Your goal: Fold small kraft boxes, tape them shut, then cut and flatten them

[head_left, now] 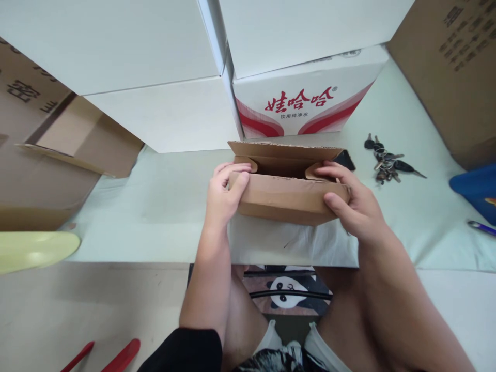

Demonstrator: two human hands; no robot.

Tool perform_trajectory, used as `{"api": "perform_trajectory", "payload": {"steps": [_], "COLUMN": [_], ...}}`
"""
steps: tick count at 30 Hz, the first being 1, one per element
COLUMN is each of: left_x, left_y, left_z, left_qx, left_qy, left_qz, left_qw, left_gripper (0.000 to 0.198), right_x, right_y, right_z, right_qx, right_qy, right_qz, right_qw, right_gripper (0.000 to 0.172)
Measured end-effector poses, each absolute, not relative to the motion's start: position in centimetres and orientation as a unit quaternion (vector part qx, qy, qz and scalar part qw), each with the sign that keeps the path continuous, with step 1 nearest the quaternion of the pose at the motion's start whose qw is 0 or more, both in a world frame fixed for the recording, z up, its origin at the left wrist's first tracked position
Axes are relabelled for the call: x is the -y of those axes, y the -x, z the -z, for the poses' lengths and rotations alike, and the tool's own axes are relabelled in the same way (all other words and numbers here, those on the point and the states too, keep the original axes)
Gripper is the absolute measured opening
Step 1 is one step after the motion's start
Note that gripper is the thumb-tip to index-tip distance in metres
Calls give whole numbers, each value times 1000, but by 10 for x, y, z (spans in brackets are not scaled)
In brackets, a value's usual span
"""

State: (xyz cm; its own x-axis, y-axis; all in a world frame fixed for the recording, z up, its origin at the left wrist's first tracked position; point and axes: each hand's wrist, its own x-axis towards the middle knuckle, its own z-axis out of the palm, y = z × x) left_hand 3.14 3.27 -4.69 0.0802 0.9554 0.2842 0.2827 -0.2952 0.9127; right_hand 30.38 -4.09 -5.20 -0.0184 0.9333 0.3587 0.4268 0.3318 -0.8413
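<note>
A small brown cardboard box (284,194) stands on the pale table (163,206) in front of me, its top open and its side flaps folded inward. My left hand (225,194) grips the box's left end, thumb on the front wall and fingers over the rim. My right hand (351,201) grips the right end the same way, fingers pressing a side flap down. A dark object (346,159) shows just behind the box's right corner. A white sheet (290,243) lies under the box at the table's front edge.
Large white cartons (163,108) and one with red lettering (306,101) stand behind the box. Brown cartons sit at the far left (50,155) and top right (453,67). A bunch of keys (385,163) lies to the right, near a blue object (478,188).
</note>
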Motion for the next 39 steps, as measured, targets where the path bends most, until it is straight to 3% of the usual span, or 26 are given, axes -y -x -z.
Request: {"api": "perform_trajectory", "payload": {"steps": [2, 10, 12, 14, 17, 21, 27, 32, 35, 39], "left_x": [-31, -36, -36, -36, -36, -37, -38, -43, -44, -42], "left_y": [-33, -33, -32, -32, -31, -30, -30, -29, -26, -21], "left_z": [48, 65, 66, 66, 63, 60, 57, 60, 59, 52], "left_qx": [-486, -469, -462, -460, -464, -484, -507, -506, -480, -426], "left_qy": [-631, -614, -615, -612, -618, -624, -577, -553, -570, -618], "left_qz": [-485, -526, -523, -522, -511, -481, -496, -514, -509, -455], "left_qw": [360, 355, 368, 377, 376, 382, 405, 418, 431, 480], "left_gripper": [36, 73, 76, 76, 61, 30, 19, 20, 31, 57], "right_x": [41, 40, 39, 38, 36, 33, 34, 36, 35, 36], "right_y": [-301, -299, -299, -299, -301, -312, -322, -309, -307, -313], "right_z": [55, 70, 68, 66, 66, 77, 84, 78, 75, 66], "right_qx": [638, 612, 626, 640, 651, 652, 737, 729, 680, 532], "right_qy": [541, 543, 528, 530, 538, 525, 457, 472, 505, 512], "right_qz": [-259, -260, -260, -242, -224, -260, -317, -276, -285, -437], "right_qw": [482, 513, 512, 501, 487, 480, 384, 412, 449, 514], "right_gripper": [51, 91, 82, 57, 36, 52, 88, 76, 72, 68]}}
